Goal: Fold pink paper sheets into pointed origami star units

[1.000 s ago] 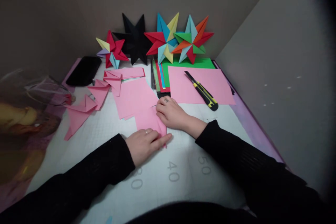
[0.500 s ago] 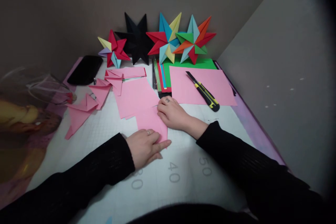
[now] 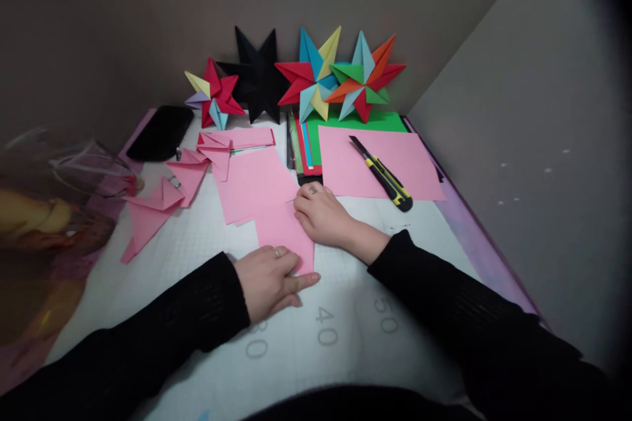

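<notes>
A folded sheet of pink paper (image 3: 282,231) lies on the mat in front of me. My left hand (image 3: 271,279) rests over its near edge, fingers lying flat and one finger stretched out to the right along the bottom corner. At the paper's far right edge, my right hand (image 3: 322,214) has its fingers curled and pressed together on the paper, with the fingertips partly hidden. Behind the folded sheet and touching it lies a stack of pink paper squares (image 3: 257,181).
Folded pink pieces (image 3: 157,207) lie in a chain at the left, near a black phone (image 3: 160,133). A yellow-black utility knife (image 3: 382,174) sits on a larger pink sheet (image 3: 419,168). Several paper stars (image 3: 257,75) lean on the wall. A transparent bag (image 3: 83,164) stands far left.
Both hands stay on the folded pink paper. My left hand has shifted slightly toward me and to the left; the rest looks the same apart from a small camera shift.
</notes>
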Demonstrator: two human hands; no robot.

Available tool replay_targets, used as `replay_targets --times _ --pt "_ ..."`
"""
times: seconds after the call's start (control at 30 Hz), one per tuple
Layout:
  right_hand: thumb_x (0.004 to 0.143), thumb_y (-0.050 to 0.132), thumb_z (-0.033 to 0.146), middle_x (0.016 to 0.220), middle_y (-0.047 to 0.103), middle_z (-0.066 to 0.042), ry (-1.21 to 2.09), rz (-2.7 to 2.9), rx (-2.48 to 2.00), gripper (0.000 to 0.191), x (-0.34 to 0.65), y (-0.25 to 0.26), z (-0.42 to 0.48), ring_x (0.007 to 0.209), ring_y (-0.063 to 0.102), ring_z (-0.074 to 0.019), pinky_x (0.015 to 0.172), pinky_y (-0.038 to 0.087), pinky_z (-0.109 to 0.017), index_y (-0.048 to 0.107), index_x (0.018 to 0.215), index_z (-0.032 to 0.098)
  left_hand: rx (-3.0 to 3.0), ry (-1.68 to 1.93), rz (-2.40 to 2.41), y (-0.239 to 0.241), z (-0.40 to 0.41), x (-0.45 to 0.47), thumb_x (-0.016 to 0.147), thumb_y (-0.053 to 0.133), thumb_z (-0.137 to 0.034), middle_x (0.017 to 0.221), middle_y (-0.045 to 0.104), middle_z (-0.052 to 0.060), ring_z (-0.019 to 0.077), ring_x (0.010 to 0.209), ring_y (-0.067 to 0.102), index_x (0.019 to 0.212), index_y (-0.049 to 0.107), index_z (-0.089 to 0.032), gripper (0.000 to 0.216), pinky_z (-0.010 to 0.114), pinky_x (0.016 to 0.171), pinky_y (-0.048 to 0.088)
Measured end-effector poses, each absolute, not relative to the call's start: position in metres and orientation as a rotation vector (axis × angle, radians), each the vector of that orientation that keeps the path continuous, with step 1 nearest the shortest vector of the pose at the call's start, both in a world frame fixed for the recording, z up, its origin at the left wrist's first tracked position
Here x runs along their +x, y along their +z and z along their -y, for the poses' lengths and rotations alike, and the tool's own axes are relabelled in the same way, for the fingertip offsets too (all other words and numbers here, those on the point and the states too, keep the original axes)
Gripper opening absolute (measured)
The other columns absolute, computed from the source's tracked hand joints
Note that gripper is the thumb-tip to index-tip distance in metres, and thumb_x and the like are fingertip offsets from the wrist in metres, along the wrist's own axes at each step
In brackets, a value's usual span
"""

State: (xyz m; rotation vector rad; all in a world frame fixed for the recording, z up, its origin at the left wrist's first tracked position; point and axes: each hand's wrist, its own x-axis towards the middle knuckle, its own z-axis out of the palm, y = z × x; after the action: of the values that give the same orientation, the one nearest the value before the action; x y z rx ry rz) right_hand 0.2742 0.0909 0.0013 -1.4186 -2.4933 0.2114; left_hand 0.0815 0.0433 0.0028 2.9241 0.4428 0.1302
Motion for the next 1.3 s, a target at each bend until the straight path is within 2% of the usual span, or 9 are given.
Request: replay_targets --times 0.17,0.23,0.33,0.4,1.03,1.3 --pt "0.084 0.047 0.021 0.098 0.053 -0.01 0.201 2.489 -1.426 0.013 0.273 0.001 -0.091 0.094 0.039 -0.025 0.079 0.035 -0.038 0.059 0.083 0.015 2.893 0.145 -0.475 0.006 -0.041 0.081 0.082 0.056 -0.04 0.084 0.054 0.006 0.022 0.079 0.048 0.125 0.051 -0.03 0.044 0.036 0.071 0.041" --pt "0.084 0.047 0.02 0.098 0.053 -0.011 0.218 2.489 -1.425 0.012 0.273 0.001 -0.091 0.094 0.038 -0.0251 0.08 0.034 -0.039 0.059 0.083 0.015 2.863 0.197 -0.463 0.006 -0.04 0.08 0.082 0.057 -0.039 0.102 0.057 0.008 0.0254 0.095 0.048 0.122 0.053 -0.03 0.041 0.042 0.081 0.04" --pt "0.084 0.047 0.02 0.097 0.053 -0.01 0.237 2.49 -1.424 0.012 0.274 0.001 -0.091 0.094 0.038 -0.0248 0.08 0.034 -0.039 0.059 0.084 0.015 2.815 0.254 -0.445 0.002 -0.041 0.079 0.081 0.058 -0.039 0.137 0.038 0.01 0.0327 0.127 0.028 0.118 0.056 -0.031 0.037 0.051 0.098 0.029" --pt "0.084 0.047 0.02 0.096 0.053 -0.01 0.244 2.485 -1.422 0.013 0.274 0.001 -0.092 0.094 0.038 -0.0245 0.08 0.033 -0.038 0.059 0.084 0.015 2.794 0.234 -0.453 -0.002 -0.041 0.078 0.082 0.058 -0.04 0.144 0.029 0.01 0.0351 0.133 0.017 0.12 0.055 -0.032 0.039 0.054 0.101 0.025" --pt "0.084 0.047 0.021 0.095 0.053 -0.01 0.269 2.466 -1.434 0.013 0.273 0.001 -0.093 0.093 0.039 -0.0241 0.079 0.034 -0.038 0.059 0.081 0.016 2.757 0.195 -0.464 -0.003 -0.041 0.077 0.081 0.058 -0.041 0.146 0.027 0.01 0.0325 0.133 0.024 0.123 0.052 -0.032 0.043 0.052 0.101 0.028" --pt "0.081 0.051 0.02 0.096 0.053 -0.009 0.342 2.339 -1.349 0.008 0.278 0.003 -0.095 0.095 0.042 -0.0236 0.082 0.037 -0.039 0.057 0.085 0.017 2.771 0.17 -0.446 -0.004 -0.043 0.076 0.079 0.059 -0.046 0.143 0.034 0.014 0.031 0.132 0.028 0.125 0.05 -0.032 0.049 0.051 0.101 0.028"
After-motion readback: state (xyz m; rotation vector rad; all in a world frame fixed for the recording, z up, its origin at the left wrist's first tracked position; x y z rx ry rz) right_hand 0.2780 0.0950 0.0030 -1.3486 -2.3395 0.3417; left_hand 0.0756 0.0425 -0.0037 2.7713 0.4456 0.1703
